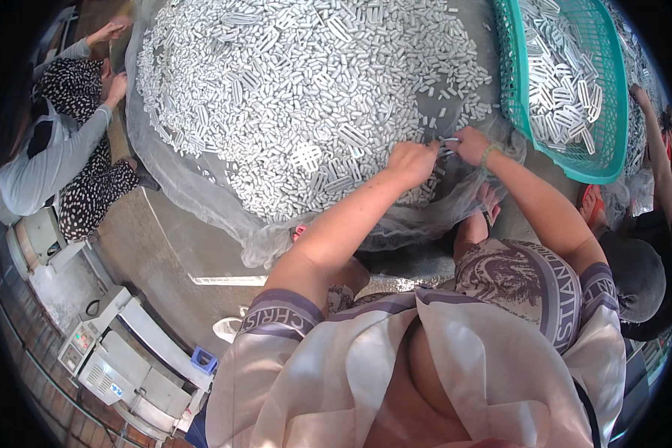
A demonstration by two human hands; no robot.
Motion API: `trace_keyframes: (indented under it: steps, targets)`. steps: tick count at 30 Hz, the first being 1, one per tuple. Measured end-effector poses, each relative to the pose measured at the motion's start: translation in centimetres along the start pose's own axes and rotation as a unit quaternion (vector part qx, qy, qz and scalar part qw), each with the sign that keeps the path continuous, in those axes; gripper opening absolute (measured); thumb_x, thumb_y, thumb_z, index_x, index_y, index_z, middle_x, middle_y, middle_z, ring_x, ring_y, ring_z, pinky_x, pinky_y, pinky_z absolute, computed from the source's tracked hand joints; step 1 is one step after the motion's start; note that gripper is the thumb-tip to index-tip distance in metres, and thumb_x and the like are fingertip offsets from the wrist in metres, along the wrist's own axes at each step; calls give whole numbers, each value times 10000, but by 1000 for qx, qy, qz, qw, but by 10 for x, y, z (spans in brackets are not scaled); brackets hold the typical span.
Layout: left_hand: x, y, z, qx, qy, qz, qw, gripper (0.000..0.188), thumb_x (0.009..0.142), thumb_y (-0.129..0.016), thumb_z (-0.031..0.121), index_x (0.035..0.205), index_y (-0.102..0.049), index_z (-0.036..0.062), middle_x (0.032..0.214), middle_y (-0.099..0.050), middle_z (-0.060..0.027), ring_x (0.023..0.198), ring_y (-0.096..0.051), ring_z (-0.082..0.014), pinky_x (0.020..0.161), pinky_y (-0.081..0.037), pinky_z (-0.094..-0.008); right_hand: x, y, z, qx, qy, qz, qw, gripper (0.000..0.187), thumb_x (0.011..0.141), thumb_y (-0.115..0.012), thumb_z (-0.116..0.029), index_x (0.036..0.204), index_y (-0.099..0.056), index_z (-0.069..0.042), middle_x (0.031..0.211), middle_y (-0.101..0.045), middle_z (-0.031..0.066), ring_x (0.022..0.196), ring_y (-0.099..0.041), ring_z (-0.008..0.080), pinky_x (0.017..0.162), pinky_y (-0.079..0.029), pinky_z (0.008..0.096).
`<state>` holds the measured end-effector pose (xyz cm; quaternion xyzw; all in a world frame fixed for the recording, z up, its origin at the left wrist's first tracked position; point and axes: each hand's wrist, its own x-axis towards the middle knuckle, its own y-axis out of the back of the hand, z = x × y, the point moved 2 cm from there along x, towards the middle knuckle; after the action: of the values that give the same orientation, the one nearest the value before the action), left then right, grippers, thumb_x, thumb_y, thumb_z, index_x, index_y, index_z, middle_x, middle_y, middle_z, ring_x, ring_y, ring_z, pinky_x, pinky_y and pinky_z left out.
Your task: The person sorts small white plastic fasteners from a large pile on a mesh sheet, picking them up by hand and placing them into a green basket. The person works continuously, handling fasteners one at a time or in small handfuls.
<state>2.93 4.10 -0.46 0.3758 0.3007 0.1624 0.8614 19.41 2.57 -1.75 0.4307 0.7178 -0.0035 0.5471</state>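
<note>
My left hand (413,164) and my right hand (470,146) meet over the near right part of a big pile of small silvery metal pieces (299,89). Between their fingertips is a small silvery metal piece (450,140), pinched from both sides; its exact shape is mostly hidden by the fingers. Below and around my hands lie loose short, rod-like pieces. Some flat slotted frames of the same metal (353,136) lie among them, and a few sit stacked left of my left hand. A thin translucent mesh sheet (231,224) lies under the pile.
A green plastic basket (611,82) holding slotted metal frames stands right of the pile. At left a person in dotted trousers (89,187) sits by the sheet's edge; another person's arm (653,134) shows at far right. A pale machine (127,358) stands lower left.
</note>
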Motion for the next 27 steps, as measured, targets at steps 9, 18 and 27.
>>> trace_keyframes:
  steps: [9, 18, 27]
  targets:
    - [2, -5, 4, 22, -32, -9, 999, 219, 805, -487, 129, 969, -526, -11, 654, -623, -171, 642, -627, -342, 552, -475, -427, 7, -7, 1, -28, -22, 6, 999, 357, 787, -602, -296, 987, -643, -4, 1010, -605, 220, 976, -571, 350, 863, -440, 404]
    - [7, -8, 17, -7, 26, -4, 1000, 244, 772, -496, 128, 951, -520, -36, 689, -636, -176, 675, -640, -338, 581, -487, -426, 1, 1, -4, -38, 5, 16, 999, 359, 810, -587, -333, 900, -645, 10, 801, -630, 171, 780, -624, 301, 713, -498, 389]
    - [-13, 25, -10, -82, 43, -2, 996, 228, 853, -508, 241, 941, -556, 37, 740, -625, -193, 716, -610, -367, 617, -467, -463, -26, -11, 13, 217, 27, 22, 975, 194, 767, -648, -185, 828, -640, -2, 603, -599, 122, 510, -603, 184, 524, -500, 332]
